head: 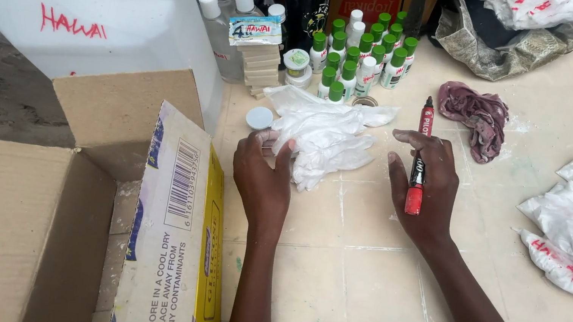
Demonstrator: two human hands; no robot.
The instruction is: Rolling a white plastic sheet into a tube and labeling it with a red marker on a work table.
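While your left hand [265, 177] presses its fingers on the pile of white plastic bags [325, 135] at the frame's centre, your right hand [426, 191] lies just beside it, a red marker [419, 159] clamped between its fingers; a cardboard box [62, 225] fills the lower left.

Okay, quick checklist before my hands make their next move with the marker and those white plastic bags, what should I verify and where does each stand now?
1. Left hand steadies the white plastic bags: ok, fingers rest on their edge.
2. Right hand has the red marker: ok, it lies between the fingers.
3. Marker uncapped: cannot tell.
4. A bag spread flat: not ok, the pile is crumpled.
5. Bare table in front of the hands: ok.
6. Open cardboard box within reach: ok, beside the left arm.
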